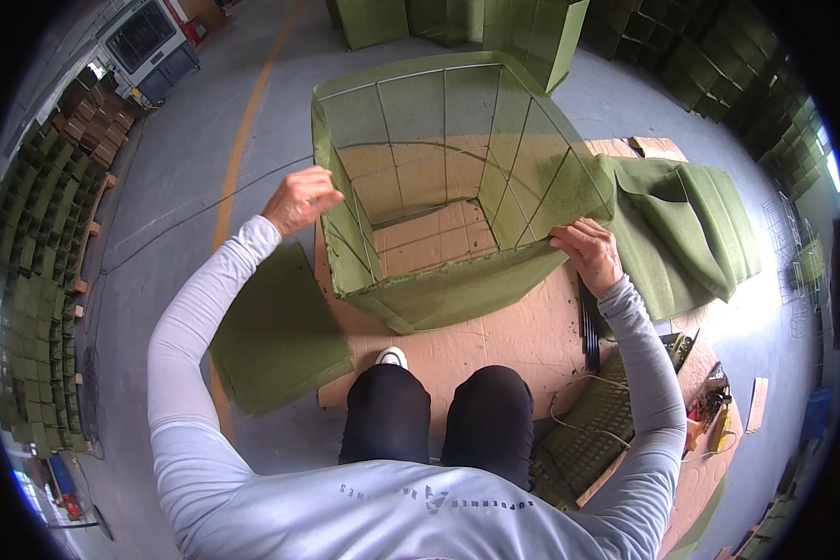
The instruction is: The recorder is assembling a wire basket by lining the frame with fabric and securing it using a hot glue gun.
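Note:
A large open box of green mesh fabric [429,289] over a thin wire frame stands before me, open side up. Through its opening the inner wire grid and a brown cardboard floor show. My left hand [305,200] is closed at the box's left rim, fingers curled over the fabric edge. At the near right corner, my right hand [588,250] grips the rim with bent fingers, thumb side toward the box. Flat on the floor to the left lies a green mesh panel [275,336]. Folded green mesh sheets [691,233] lie in a pile to the right.
Brown cardboard [476,359] lies under the box. Near my right knee are a perforated green crate [579,429], a pale cord and hand tools [714,420]. More green boxes [532,37] stand ahead. Stacked green pieces [42,280] line the left wall, beside a yellow floor line [243,140].

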The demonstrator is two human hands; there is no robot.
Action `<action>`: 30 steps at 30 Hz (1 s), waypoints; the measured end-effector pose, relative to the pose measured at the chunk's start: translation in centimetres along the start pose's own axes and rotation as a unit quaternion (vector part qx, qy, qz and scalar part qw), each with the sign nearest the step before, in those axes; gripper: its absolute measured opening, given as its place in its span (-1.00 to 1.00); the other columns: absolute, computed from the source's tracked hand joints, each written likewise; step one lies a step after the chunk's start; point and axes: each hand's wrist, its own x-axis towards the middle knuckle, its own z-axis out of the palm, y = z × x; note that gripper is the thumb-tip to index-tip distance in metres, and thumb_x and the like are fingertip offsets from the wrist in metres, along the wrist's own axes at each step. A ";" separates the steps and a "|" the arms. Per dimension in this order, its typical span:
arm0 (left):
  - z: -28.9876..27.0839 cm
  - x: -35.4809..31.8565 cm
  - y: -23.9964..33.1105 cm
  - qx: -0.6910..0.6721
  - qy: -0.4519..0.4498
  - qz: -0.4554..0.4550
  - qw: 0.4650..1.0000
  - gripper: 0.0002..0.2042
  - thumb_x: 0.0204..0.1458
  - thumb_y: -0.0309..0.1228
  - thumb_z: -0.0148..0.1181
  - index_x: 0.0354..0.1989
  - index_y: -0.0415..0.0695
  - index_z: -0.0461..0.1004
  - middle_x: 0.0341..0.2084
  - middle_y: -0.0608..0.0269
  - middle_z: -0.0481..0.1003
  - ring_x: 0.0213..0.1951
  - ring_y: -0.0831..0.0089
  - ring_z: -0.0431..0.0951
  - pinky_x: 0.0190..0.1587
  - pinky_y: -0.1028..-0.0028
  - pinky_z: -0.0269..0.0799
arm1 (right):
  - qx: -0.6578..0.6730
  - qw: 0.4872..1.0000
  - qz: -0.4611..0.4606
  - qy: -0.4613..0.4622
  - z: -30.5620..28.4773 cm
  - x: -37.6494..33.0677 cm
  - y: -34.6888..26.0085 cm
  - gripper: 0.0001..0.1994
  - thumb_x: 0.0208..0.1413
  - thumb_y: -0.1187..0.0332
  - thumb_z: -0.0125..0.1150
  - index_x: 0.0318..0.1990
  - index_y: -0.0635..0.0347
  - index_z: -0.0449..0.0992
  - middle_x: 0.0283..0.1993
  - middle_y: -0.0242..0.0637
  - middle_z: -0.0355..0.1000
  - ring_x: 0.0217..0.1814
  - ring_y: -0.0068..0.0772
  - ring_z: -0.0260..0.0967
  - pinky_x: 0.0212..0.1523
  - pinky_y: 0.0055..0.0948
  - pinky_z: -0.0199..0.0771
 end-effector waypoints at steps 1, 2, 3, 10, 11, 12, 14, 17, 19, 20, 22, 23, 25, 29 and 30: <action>-0.3 -0.1 -0.4 0.001 -0.001 0.001 1.000 -0.57 0.14 -0.20 0.07 -0.66 -0.30 0.31 -0.71 0.14 0.26 -0.56 0.18 0.35 -0.39 0.28 0.34 | 0.001 1.000 0.001 0.002 0.0 0.0 0.0 -0.86 -0.02 0.39 0.21 -0.34 0.26 0.50 -0.43 -0.23 0.42 -0.38 -0.18 0.36 -0.32 -0.32 0.36; -0.6 -0.3 -0.7 -0.002 -0.023 -0.028 0.999 -0.58 0.14 -0.21 0.07 -0.63 -0.31 0.34 -0.69 0.12 0.30 -0.51 0.15 0.40 -0.30 0.29 0.39 | -0.002 1.000 -0.005 0.005 0.0 0.1 0.0 -0.86 -0.03 0.39 0.23 -0.34 0.25 0.50 -0.43 -0.23 0.42 -0.38 -0.18 0.35 -0.32 -0.31 0.36; -0.9 -0.5 -1.1 -0.005 -0.044 -0.058 0.997 -0.60 0.15 -0.22 0.07 -0.61 -0.32 0.37 -0.67 0.11 0.33 -0.47 0.12 0.45 -0.21 0.30 0.44 | -0.005 1.000 -0.011 0.007 0.1 0.2 0.0 -0.85 -0.04 0.39 0.24 -0.33 0.25 0.49 -0.43 -0.24 0.42 -0.38 -0.18 0.35 -0.33 -0.31 0.36; -1.2 -0.7 -2.3 0.020 -0.124 -0.089 0.988 -0.61 0.17 -0.20 0.02 -0.52 -0.33 0.45 -0.56 0.09 0.44 -0.34 0.10 0.47 -0.07 0.27 0.44 | -0.005 1.000 -0.010 0.016 0.2 0.2 -0.2 -0.85 -0.05 0.38 0.24 -0.33 0.22 0.50 -0.44 -0.26 0.42 -0.37 -0.19 0.35 -0.33 -0.31 0.36; -1.1 -0.6 -2.6 0.020 -0.123 -0.089 0.988 -0.61 0.17 -0.20 0.02 -0.52 -0.33 0.45 -0.56 0.09 0.44 -0.34 0.10 0.47 -0.07 0.27 0.44 | -0.006 1.000 -0.011 0.016 0.3 0.1 -0.1 -0.85 -0.05 0.38 0.24 -0.33 0.22 0.50 -0.44 -0.26 0.42 -0.37 -0.19 0.35 -0.33 -0.31 0.36; -0.9 -0.4 -3.0 0.025 -0.094 -0.087 0.991 -0.62 0.17 -0.24 0.01 -0.56 -0.33 0.41 -0.58 0.10 0.41 -0.37 0.10 0.46 0.01 0.23 0.39 | -0.001 1.000 -0.011 0.014 0.4 0.0 0.1 -0.85 -0.05 0.38 0.24 -0.33 0.22 0.50 -0.44 -0.25 0.42 -0.37 -0.19 0.35 -0.33 -0.31 0.36; -0.8 -0.2 -4.1 0.051 -0.058 -0.072 0.994 -0.65 0.17 -0.30 0.03 -0.56 -0.34 0.38 -0.58 0.09 0.38 -0.38 0.10 0.46 0.09 0.20 0.33 | 0.006 1.000 -0.010 0.014 0.6 0.0 0.2 -0.85 -0.05 0.37 0.24 -0.33 0.22 0.50 -0.44 -0.25 0.41 -0.37 -0.19 0.35 -0.33 -0.31 0.36; -0.7 -0.3 -5.3 0.086 -0.053 -0.075 0.992 -0.61 0.15 -0.24 0.06 -0.57 -0.34 0.37 -0.55 0.08 0.41 -0.35 0.13 0.44 -0.21 0.27 0.41 | -0.003 1.000 -0.009 0.018 0.4 0.0 0.3 -0.85 -0.04 0.37 0.24 -0.33 0.22 0.50 -0.44 -0.25 0.41 -0.37 -0.18 0.35 -0.33 -0.31 0.36; -0.9 -0.8 -5.6 0.099 -0.071 -0.089 0.989 -0.63 0.15 -0.25 0.07 -0.56 -0.34 0.38 -0.54 0.07 0.41 -0.35 0.13 0.44 -0.24 0.28 0.40 | 0.002 1.000 -0.006 0.002 0.0 0.3 0.0 -0.85 -0.03 0.36 0.23 -0.34 0.22 0.50 -0.44 -0.25 0.41 -0.37 -0.19 0.35 -0.33 -0.31 0.37; -0.9 -0.9 -5.8 0.112 -0.087 -0.103 0.984 -0.65 0.14 -0.27 0.09 -0.55 -0.34 0.39 -0.54 0.07 0.41 -0.35 0.13 0.44 -0.26 0.28 0.39 | 0.000 1.000 -0.004 0.001 -0.2 0.2 0.0 -0.85 -0.03 0.36 0.23 -0.34 0.22 0.50 -0.44 -0.25 0.41 -0.37 -0.19 0.35 -0.33 -0.31 0.37; 0.2 -0.2 -5.9 0.100 -0.039 -0.060 0.992 -0.67 0.13 -0.29 0.10 -0.54 -0.33 0.39 -0.56 0.07 0.38 -0.37 0.13 0.43 -0.28 0.27 0.38 | -0.005 1.000 0.003 -0.002 -0.6 -0.2 0.2 -0.84 0.01 0.33 0.20 -0.34 0.24 0.49 -0.44 -0.24 0.41 -0.36 -0.18 0.36 -0.31 -0.28 0.37; 0.7 0.2 -5.7 0.088 0.009 -0.017 0.996 -0.69 0.11 -0.31 0.12 -0.54 -0.33 0.38 -0.58 0.07 0.36 -0.40 0.14 0.41 -0.30 0.27 0.37 | -0.009 1.000 0.006 -0.004 -0.7 -0.2 0.1 -0.84 0.01 0.33 0.20 -0.34 0.24 0.49 -0.44 -0.24 0.41 -0.36 -0.18 0.36 -0.31 -0.28 0.37; 0.5 0.4 -5.3 0.075 -0.010 -0.029 0.997 -0.71 0.10 -0.33 0.14 -0.54 -0.33 0.38 -0.58 0.08 0.35 -0.40 0.15 0.41 -0.31 0.27 0.36 | 0.018 1.000 -0.001 -0.025 -0.9 0.0 0.2 -0.83 0.06 0.31 0.15 -0.33 0.25 0.49 -0.42 -0.21 0.41 -0.34 -0.14 0.36 -0.27 -0.26 0.37; -0.7 -0.2 -6.2 0.100 -0.063 -0.038 0.992 -0.72 0.10 -0.38 0.11 -0.58 -0.31 0.34 -0.56 0.11 0.33 -0.41 0.17 0.37 -0.32 0.29 0.34 | -0.016 0.999 0.033 0.015 -1.0 0.3 1.6 -0.87 0.05 0.37 0.16 -0.32 0.26 0.46 -0.36 -0.17 0.34 -0.27 -0.11 0.31 -0.23 -0.24 0.36; -0.4 -0.3 -6.3 0.110 -0.077 -0.053 0.990 -0.71 0.13 -0.35 0.06 -0.56 -0.32 0.35 -0.53 0.09 0.34 -0.39 0.17 0.38 -0.30 0.28 0.34 | -0.012 0.999 0.035 0.014 -0.8 -0.4 2.3 -0.88 0.05 0.40 0.14 -0.33 0.27 0.45 -0.37 -0.17 0.32 -0.26 -0.10 0.31 -0.23 -0.26 0.35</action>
